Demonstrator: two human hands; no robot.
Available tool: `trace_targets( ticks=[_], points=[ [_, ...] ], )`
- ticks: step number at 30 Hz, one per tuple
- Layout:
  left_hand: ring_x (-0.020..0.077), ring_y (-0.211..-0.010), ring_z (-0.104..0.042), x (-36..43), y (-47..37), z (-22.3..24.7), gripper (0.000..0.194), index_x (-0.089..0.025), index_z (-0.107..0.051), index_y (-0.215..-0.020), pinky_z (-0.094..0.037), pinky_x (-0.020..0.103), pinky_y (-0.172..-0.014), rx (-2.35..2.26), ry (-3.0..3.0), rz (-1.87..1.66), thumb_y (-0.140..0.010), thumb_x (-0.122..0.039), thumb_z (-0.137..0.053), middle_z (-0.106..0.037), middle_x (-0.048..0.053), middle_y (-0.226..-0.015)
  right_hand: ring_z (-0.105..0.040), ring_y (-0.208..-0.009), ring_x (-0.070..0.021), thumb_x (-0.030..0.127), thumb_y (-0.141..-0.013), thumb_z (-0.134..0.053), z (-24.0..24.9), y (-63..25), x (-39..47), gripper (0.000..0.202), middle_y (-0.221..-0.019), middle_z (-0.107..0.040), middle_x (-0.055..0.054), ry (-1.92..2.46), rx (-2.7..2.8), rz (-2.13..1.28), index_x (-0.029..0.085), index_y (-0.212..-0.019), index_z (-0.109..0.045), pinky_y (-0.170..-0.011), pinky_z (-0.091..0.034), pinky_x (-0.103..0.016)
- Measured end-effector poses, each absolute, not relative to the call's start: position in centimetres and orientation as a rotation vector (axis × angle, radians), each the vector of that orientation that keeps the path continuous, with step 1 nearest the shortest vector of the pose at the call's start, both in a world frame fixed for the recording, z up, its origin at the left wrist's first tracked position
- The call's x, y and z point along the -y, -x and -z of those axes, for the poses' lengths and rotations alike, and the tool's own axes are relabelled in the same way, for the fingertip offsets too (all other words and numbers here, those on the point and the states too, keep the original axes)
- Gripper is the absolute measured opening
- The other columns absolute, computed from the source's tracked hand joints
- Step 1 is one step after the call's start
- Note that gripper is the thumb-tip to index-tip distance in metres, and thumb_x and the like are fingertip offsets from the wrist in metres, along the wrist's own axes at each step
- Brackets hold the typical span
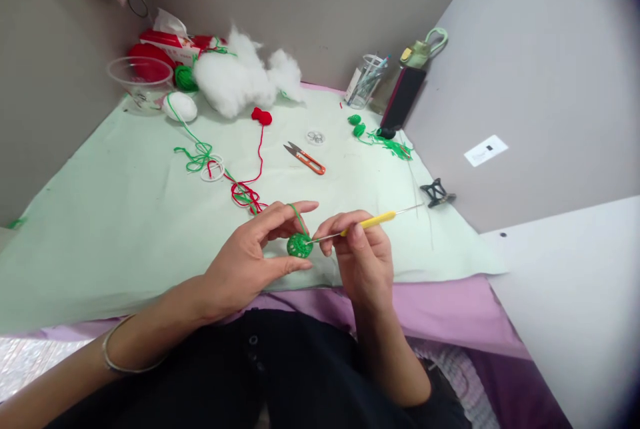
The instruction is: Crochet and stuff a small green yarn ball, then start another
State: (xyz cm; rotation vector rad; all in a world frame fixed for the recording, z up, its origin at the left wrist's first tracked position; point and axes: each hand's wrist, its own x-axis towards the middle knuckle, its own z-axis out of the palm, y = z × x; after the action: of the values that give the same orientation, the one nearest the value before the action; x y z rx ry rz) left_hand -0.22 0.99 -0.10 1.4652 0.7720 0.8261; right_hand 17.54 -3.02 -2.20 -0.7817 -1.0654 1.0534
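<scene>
Our left hand (245, 252) pinches the ball (299, 247), likely steadying it. Our right hand (367, 259) grips the hook (376, 219) at the ball's three o'clock.

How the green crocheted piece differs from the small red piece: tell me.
The green piece is held in the left hand; the red piece lies on the table.
The green piece looks rounded, with pale gaps; the red piece narrows at its middle.
The yellow-handled hook meets the green piece; no tool touches the red piece.
Both look small beside the left hand.
</scene>
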Motion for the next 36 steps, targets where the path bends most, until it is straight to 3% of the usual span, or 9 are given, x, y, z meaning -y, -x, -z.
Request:
trace_targets(
  ticks=[7, 16, 26, 36],
  points=[
    [0.0179, -0.096, -0.06, -1.2, 0.3, 0.4, 0.06, -0.028, -0.067, -0.134, -0.046, 0.038, -0.104, -0.804, -1.616, -0.833, -0.077, -0.029, -0.086, -0.059, 0.0, -0.095, -0.065, -0.072, -0.016, 0.034, -0.102, -0.054, 2.3, -18.0, 3.5, 0.021, -0.089, -0.075, -0.005, 0.852, 1.254, -0.903, 0.022, -0.096, -0.07, -0.067, -0.055, -0.033],
    [0.0202, -0.1, -0.06, -1.0, 0.0, 0.7, 0.05, -0.03, -0.07, -0.127, -0.048, 0.038, -0.103, -0.886, -1.713, -0.891, -0.079, -0.032, -0.084, -0.054, 0.0, -0.089, -0.069, -0.087, -0.0185, 0.022, -0.103, -0.051, 1.9, -17.7, 4.4, 0.021, -0.098, -0.075, -0.005, 0.934, 1.49, -0.649, 0.026, -0.107, -0.071, -0.076, -0.057, -0.037],
    [0.0186, -0.098, -0.06, -1.0, 0.1, 0.8, 0.053, -0.028, -0.069, -0.128, -0.048, 0.036, -0.102, -0.856, -1.791, -0.93, -0.078, -0.033, -0.085, -0.056, 0.0, -0.091, -0.067, -0.075, -0.015, 0.026, -0.104, -0.05, 2.1, -17.7, 3.7, 0.021, -0.095, -0.075, -0.004, 0.845, 1.316, -0.824, 0.023, -0.101, -0.071, -0.07, -0.057, -0.033],
    [0.0182, -0.089, -0.058, -1.0, -0.1, 0.9, 0.053, -0.028, -0.07, -0.127, -0.05, 0.035, -0.097, -0.894, -1.775, -1.012, -0.077, -0.034, -0.085, -0.054, -0.001, -0.083, -0.072, -0.096, -0.0228, 0.019, -0.101, -0.049, 2.2, -17.3, 4.3, 0.022, -0.099, -0.076, -0.007, 0.885, 1.642, -0.371, 0.026, -0.111, -0.068, -0.079, -0.059, -0.042]
  ],
)
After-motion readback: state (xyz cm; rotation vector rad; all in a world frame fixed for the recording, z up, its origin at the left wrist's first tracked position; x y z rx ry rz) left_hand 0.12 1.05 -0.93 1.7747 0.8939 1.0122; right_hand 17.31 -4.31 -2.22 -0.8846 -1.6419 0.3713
